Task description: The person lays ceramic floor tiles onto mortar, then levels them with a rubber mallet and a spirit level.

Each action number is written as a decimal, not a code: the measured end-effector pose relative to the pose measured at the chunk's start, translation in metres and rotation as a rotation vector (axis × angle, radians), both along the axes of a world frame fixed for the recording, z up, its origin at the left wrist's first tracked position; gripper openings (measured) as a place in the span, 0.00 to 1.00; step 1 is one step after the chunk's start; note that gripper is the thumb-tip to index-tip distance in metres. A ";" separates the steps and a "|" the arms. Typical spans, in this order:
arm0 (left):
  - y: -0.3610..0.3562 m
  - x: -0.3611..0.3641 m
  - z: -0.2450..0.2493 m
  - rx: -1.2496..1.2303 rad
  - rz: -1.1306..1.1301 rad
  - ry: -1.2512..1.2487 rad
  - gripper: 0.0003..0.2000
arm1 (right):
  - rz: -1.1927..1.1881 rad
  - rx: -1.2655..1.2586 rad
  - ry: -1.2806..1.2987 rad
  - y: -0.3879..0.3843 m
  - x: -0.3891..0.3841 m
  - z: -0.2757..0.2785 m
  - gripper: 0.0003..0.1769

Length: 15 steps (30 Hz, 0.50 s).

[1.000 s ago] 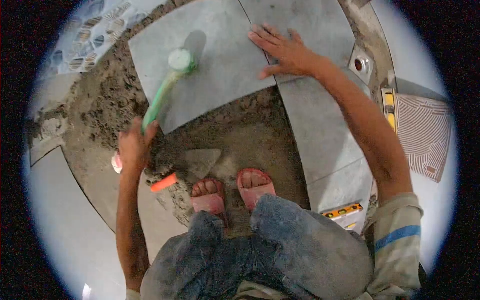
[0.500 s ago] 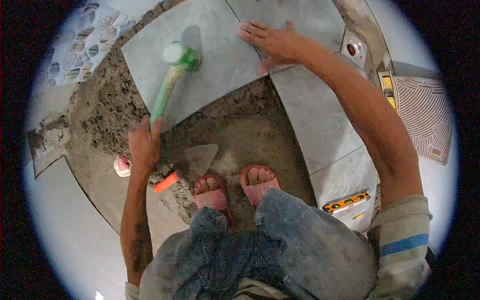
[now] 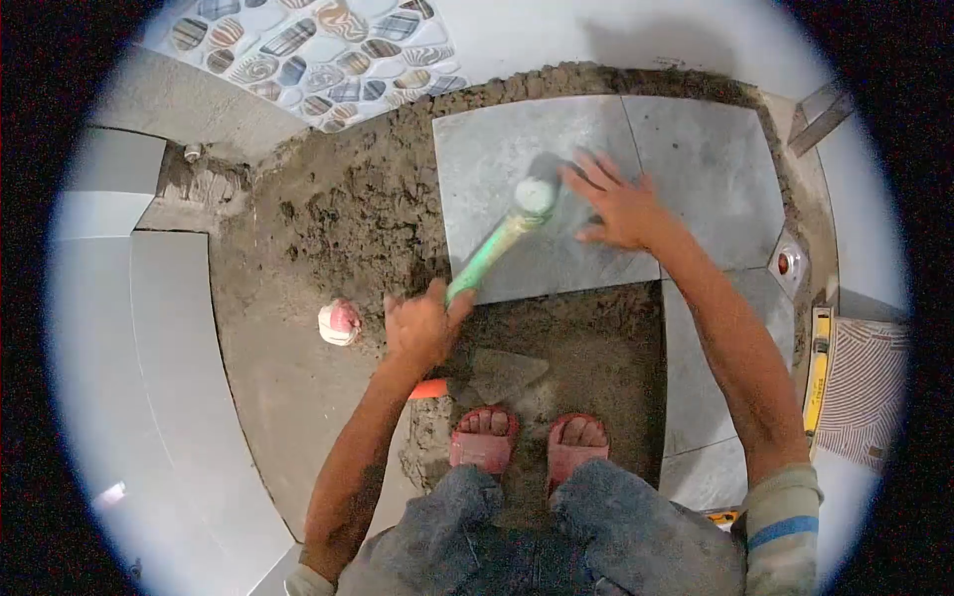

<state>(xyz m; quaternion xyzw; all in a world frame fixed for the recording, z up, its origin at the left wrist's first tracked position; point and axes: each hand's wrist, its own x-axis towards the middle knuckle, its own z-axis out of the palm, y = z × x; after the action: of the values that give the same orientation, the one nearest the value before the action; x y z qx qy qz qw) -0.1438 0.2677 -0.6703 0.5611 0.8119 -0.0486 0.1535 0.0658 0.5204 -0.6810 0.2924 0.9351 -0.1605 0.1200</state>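
My left hand (image 3: 422, 326) is closed round the green handle of a mallet (image 3: 483, 260), whose white-faced head overlaps the middle of a large grey floor tile (image 3: 487, 149). To the right of the mallet head, my right hand (image 3: 624, 207) is spread with fingers apart over the same tile, near its right seam. A second grey tile (image 3: 701, 149) adjoins it on the right. Below my left hand, a trowel (image 3: 512, 375) with an orange handle lies on the mortar, near my sandalled feet.
Rough mortar (image 3: 338, 209) covers the floor to the left, with a red-and-white ball-like bundle (image 3: 339, 323) on it. A square drain (image 3: 788, 262) sits at the right. Beyond it are a yellow spirit level (image 3: 818, 368) and a striped tile (image 3: 860, 387). Pebble-patterned tiling (image 3: 318, 60) is at upper left.
The camera view has swung, so the scene sits lower and further right. My right hand has shifted left from the seam onto the large tile, and the mallet head is now closer to it.
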 end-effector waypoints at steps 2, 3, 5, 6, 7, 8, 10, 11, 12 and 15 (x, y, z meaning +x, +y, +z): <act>-0.019 -0.001 0.016 -0.052 0.102 -0.049 0.26 | 0.049 -0.011 0.009 -0.003 -0.028 0.001 0.58; -0.026 -0.004 0.022 -0.090 0.208 -0.095 0.27 | 0.102 -0.009 0.019 -0.002 -0.036 0.001 0.57; -0.039 -0.016 0.025 -0.071 0.221 -0.122 0.26 | 0.071 -0.039 -0.011 0.000 -0.042 -0.003 0.57; -0.039 -0.019 0.029 -0.038 0.232 -0.139 0.26 | 0.038 -0.055 -0.031 0.001 -0.044 -0.003 0.58; -0.040 -0.018 0.036 -0.040 0.349 -0.195 0.25 | 0.036 -0.055 -0.028 0.001 -0.044 -0.001 0.58; -0.040 -0.017 0.038 -0.036 0.349 -0.190 0.25 | 0.019 -0.083 -0.061 -0.001 -0.045 0.003 0.58; -0.046 -0.013 0.038 0.362 0.095 -0.066 0.20 | -0.008 -0.110 -0.091 -0.002 -0.047 0.008 0.58; -0.044 -0.009 0.042 0.364 0.079 -0.069 0.20 | -0.029 -0.119 -0.106 -0.002 -0.049 0.009 0.58; -0.041 -0.002 0.048 0.475 0.006 -0.130 0.19 | -0.055 -0.131 -0.124 -0.002 -0.047 0.008 0.58; -0.053 -0.001 0.015 0.453 -0.061 -0.154 0.17 | -0.093 -0.141 -0.068 -0.003 -0.040 0.007 0.57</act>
<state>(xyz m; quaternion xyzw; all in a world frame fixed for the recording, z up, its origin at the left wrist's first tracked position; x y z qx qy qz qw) -0.1445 0.2147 -0.6554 0.6077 0.7706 0.1730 0.0836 0.0255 0.5172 -0.6741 0.3315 0.9023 -0.2211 0.1645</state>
